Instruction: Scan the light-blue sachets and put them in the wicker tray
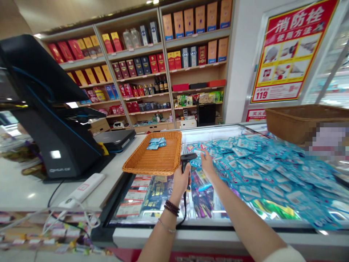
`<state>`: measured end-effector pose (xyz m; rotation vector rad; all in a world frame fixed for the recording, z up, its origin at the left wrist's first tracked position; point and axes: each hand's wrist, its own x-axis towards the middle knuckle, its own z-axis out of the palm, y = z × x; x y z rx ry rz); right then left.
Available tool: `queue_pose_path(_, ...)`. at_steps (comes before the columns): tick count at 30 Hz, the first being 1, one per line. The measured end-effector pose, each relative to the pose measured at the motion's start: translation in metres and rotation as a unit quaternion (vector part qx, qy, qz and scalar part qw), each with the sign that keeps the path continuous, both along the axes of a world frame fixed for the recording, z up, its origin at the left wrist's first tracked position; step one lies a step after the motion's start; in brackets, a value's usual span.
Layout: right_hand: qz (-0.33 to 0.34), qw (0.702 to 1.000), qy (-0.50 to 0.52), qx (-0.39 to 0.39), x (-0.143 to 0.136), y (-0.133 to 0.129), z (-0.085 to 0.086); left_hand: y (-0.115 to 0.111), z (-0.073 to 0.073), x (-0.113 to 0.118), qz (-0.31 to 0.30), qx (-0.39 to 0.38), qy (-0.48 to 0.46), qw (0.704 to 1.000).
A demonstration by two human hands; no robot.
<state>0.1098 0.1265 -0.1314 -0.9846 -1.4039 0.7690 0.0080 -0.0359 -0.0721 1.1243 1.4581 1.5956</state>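
My left hand [181, 181], with dark beads and a thin bracelet at the wrist, is wrapped round the handle of a black handheld scanner [188, 157]. Just right of the scanner's head, my right hand [207, 163] holds a small blue packet [196, 160] by its edge. A large heap of similar blue packets [245, 163] covers the glass top of a freezer to the right. Left of my hands stands an orange wicker basket [148, 160], with a few blue packets [156, 143] near its far side.
A black point-of-sale terminal [68, 145] stands on the white counter at the left, near a white power strip [84, 187]. The scanner's cable [184, 211] hangs over the freezer's front edge. A brown basket [289, 122] is at the right back. Stocked shelves [141, 76] line the wall.
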Motion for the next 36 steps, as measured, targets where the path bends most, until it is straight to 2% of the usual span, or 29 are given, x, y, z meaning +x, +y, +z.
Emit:
queue_pose_path(9, -0.003, 0.999, -0.035, -0.001, 0.0, -0.007, 0.007, 0.001, -0.002, 0.0, -0.004, 0.004, -0.018, 1.0)
queue_pose_path(14, -0.028, 0.995, -0.099, -0.011, 0.018, -0.003, 0.031, 0.009, -0.004, 0.001, -0.014, -0.013, -0.04, 0.999)
queue_pose_path(17, -0.069, 0.991, -0.114, -0.001, 0.053, 0.01, 0.055, 0.017, -0.006, 0.004, -0.025, -0.011, -0.041, 0.999)
queue_pose_path(22, -0.182, 0.979, -0.089, -0.004, 0.146, 0.036, 0.094, 0.034, 0.002, 0.021, -0.047, -0.004, -0.062, 0.997)
queue_pose_path(25, -0.242, 0.968, -0.053, -0.032, 0.201, 0.045, 0.105, 0.042, 0.011, 0.036, -0.057, -0.013, -0.081, 0.995)
queue_pose_path(28, -0.285, 0.957, -0.031, -0.042, 0.24, 0.047, 0.105, 0.045, 0.015, 0.049, -0.065, -0.016, -0.087, 0.994)
queue_pose_path(32, -0.329, 0.943, -0.042, -0.029, 0.267, 0.041, 0.1, 0.044, 0.011, 0.055, -0.077, -0.014, -0.1, 0.992)
queue_pose_path(36, -0.354, 0.932, -0.077, 0.009, 0.264, 0.036, 0.102, 0.041, 0.015, 0.048, -0.068, -0.01, -0.114, 0.991)
